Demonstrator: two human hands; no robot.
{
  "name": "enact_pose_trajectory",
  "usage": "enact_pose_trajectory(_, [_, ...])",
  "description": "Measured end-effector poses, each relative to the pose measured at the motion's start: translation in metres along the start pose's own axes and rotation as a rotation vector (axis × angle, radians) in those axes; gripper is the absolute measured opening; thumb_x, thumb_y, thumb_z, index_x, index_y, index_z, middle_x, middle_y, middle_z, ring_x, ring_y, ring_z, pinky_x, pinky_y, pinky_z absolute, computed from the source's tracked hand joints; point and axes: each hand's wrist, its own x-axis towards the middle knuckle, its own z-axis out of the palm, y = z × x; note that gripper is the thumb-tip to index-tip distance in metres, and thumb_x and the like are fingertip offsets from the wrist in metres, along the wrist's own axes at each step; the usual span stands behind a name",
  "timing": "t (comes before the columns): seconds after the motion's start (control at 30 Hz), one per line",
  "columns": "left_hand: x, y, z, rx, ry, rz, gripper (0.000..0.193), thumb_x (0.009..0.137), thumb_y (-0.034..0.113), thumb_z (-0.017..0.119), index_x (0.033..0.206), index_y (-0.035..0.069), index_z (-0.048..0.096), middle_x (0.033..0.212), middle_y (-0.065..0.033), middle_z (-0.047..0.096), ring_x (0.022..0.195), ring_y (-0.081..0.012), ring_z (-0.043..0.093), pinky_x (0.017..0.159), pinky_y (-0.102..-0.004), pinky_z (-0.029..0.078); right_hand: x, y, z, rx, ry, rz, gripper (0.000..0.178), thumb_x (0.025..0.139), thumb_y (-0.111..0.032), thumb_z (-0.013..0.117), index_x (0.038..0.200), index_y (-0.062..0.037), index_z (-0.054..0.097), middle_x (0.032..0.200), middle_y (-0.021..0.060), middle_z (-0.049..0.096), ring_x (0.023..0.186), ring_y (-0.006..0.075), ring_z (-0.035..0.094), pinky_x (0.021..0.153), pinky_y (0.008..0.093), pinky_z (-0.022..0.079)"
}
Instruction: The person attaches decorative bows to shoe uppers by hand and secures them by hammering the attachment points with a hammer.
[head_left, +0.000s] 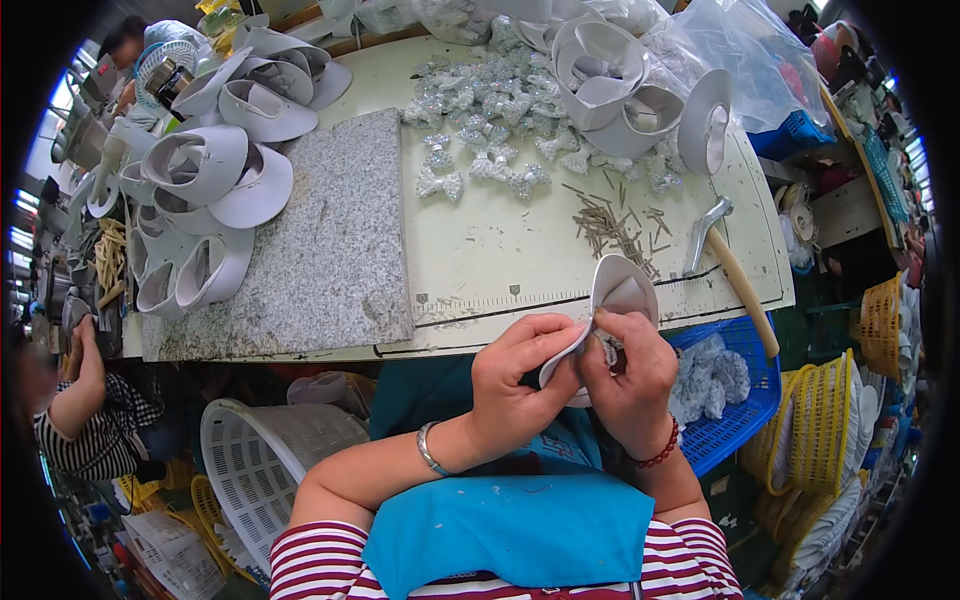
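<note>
Both my hands hold a white shoe upper (622, 284) over the front edge of the table. My left hand (520, 372) grips its left edge, fingers wrapped round it. My right hand (632, 378) pinches the upper's near side. Something small and glittery shows under the right fingers, partly hidden. Beyond the hands lies a scatter of thin brown pins or strips (612, 225). To their right is a hammer (735, 265) with a wooden handle that sticks out past the table edge. Silvery sequined bows (490, 110) are heaped farther back.
A speckled stone slab (325, 235) covers the table's left part, with white shoe uppers (205, 165) piled along it. More uppers (605, 75) stand at the back right. A blue basket (735, 400) with glittery pieces is at my right, a white basket (235, 440) at my left. Another person's arm (85, 385) shows far left.
</note>
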Motion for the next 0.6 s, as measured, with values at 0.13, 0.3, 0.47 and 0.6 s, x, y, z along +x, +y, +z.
enact_pose_trajectory(0.13, [0.001,0.005,0.0,0.003,-0.011,0.045,0.042,0.078,-0.011,0.062,0.117,0.002,0.067,0.109,-0.0139,0.062,0.091,-0.0196,0.064,0.074,-0.0282,0.053,-0.001,-0.002,-0.001,-0.029,-0.022,0.018,0.023,0.079,0.001,0.07,0.1,0.0026,0.061,0.076,0.0134,0.061,0.062,0.027,0.059,0.052,0.0354,0.046])
enact_pose_trajectory(0.3, [0.004,0.016,0.001,0.108,-0.048,0.081,0.042,0.076,-0.011,0.061,0.117,-0.001,0.066,0.109,-0.0168,0.062,0.09,-0.0213,0.064,0.075,-0.0279,0.052,0.0,-0.003,-0.003,0.002,-0.025,0.053,0.021,0.08,0.0,0.07,0.098,0.0019,0.061,0.076,0.0118,0.061,0.06,0.0251,0.058,0.05,0.0337,0.045])
enact_pose_trajectory(0.47, [0.002,0.011,-0.003,0.2,-0.064,0.205,0.043,0.073,-0.009,0.063,0.116,-0.002,0.066,0.11,-0.0191,0.062,0.084,-0.0247,0.067,0.072,-0.03,0.056,-0.002,-0.003,-0.005,0.049,0.012,-0.002,0.021,0.079,0.0,0.07,0.098,0.0014,0.061,0.075,0.0107,0.06,0.058,0.0238,0.056,0.049,0.0327,0.044])
enact_pose_trajectory(0.6, [0.004,0.009,0.001,0.222,-0.069,0.234,0.046,0.069,-0.005,0.068,0.115,-0.001,0.065,0.108,-0.0164,0.063,0.079,-0.0262,0.068,0.065,-0.0324,0.057,-0.001,-0.001,-0.005,-0.056,-0.016,-0.029,0.023,0.079,-0.002,0.07,0.1,0.0017,0.061,0.075,0.0104,0.059,0.056,0.0222,0.054,0.049,0.0326,0.043])
